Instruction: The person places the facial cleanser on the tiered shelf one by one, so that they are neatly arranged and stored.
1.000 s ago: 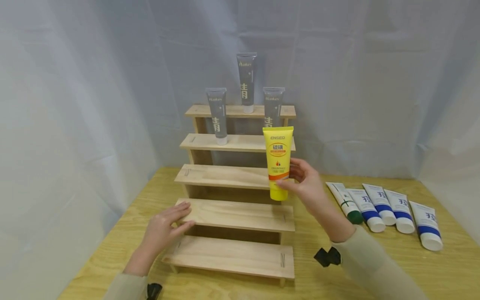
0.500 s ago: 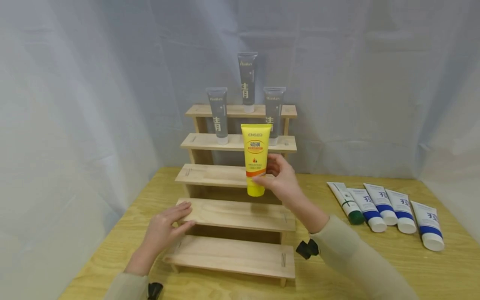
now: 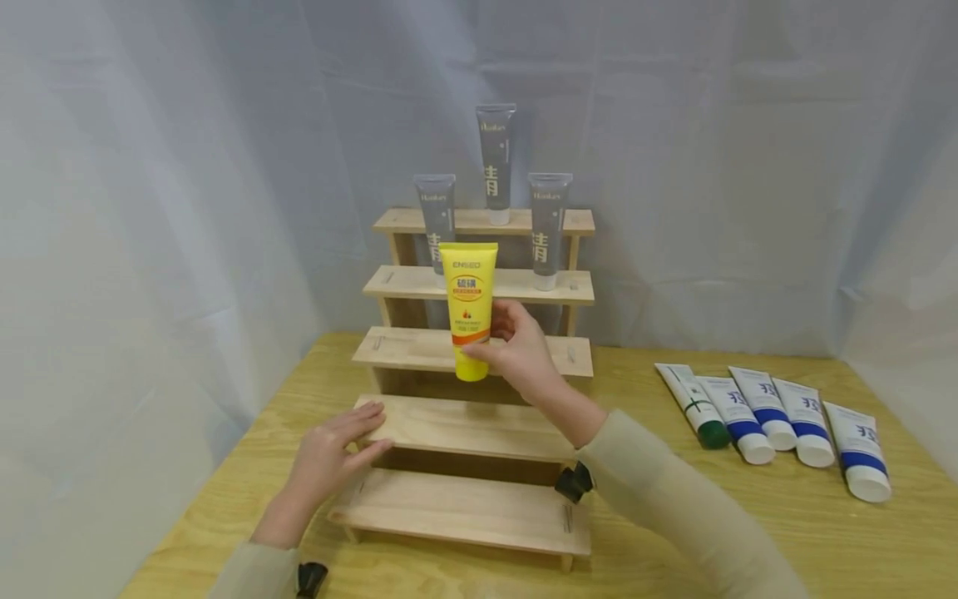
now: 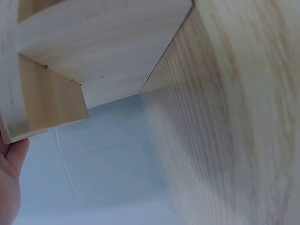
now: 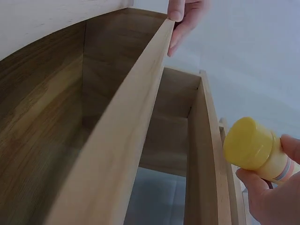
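My right hand [image 3: 524, 353] pinches a yellow squeeze tube [image 3: 470, 299] near its lower end, cap down and upright, in front of the middle step of a wooden tiered stand [image 3: 464, 428]. In the right wrist view, the yellow cap [image 5: 246, 145] juts out past the fingers, beside the stand's edges. My left hand [image 3: 325, 457] rests on the left end of the stand's second step from the bottom; the left wrist view catches part of that hand [image 4: 9, 183] at the stand's edge. Grey tubes stand cap down above: one [image 3: 496, 162] on the top step, two [image 3: 549, 229] on the step below.
Right of the stand, several white tubes with blue bands [image 3: 802, 420] lie on the wooden table [image 3: 644, 516], along with a white tube with a green cap [image 3: 692, 405]. A pale cloth backdrop [image 3: 674, 166] hangs behind and at both sides.
My right hand has carried the yellow tube leftward, from the stand's right end to left of its middle, now partly covering the left grey tube. The left hand stays in place.
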Demonstrator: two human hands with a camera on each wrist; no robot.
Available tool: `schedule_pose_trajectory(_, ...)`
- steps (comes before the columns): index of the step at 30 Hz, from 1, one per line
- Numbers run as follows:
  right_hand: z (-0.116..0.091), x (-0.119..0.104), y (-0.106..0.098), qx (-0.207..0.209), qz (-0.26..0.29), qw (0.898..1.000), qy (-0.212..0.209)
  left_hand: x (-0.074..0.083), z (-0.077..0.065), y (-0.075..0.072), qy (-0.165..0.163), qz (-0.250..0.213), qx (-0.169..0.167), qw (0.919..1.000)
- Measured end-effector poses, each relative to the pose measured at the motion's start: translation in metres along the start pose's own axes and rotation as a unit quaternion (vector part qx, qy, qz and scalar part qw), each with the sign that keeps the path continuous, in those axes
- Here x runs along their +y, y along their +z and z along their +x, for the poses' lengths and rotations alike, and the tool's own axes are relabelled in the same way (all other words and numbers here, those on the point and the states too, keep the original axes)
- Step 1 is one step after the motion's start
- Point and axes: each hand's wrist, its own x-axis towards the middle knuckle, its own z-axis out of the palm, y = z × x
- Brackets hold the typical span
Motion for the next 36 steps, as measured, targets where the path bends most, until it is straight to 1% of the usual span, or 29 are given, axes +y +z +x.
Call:
schedule_pose_trajectory(5, 0.007, 0.0, 0.01, 0.001, -0.003, 1.0, -0.004, -0.001, -0.001, 0.0, -0.006, 0.001, -0.003, 1.0)
schedule_pose_trajectory(14, 0.019, 0.003, 0.023, 0.025, -0.037, 0.999, -0.012, 0.0, -0.001, 0.001, 0.003, 0.002, 0.003, 1.0)
schedule_pose_trajectory(19, 0.026, 0.008, 0.029, 0.039, -0.049, 0.998, -0.018, -0.001, -0.001, 0.0, 0.001, 0.0, -0.001, 1.0)
schedule_pose_trajectory(28, 0.03, 0.011, 0.039, 0.039, -0.067, 0.997, -0.022, 0.0, -0.001, -0.001, -0.008, 0.005, -0.009, 0.9999)
schedule_pose_trajectory(36, 0.031, 0.011, 0.044, 0.037, -0.062, 0.997, -0.031, 0.0, 0.0, 0.0, -0.003, 0.001, -0.005, 1.0)
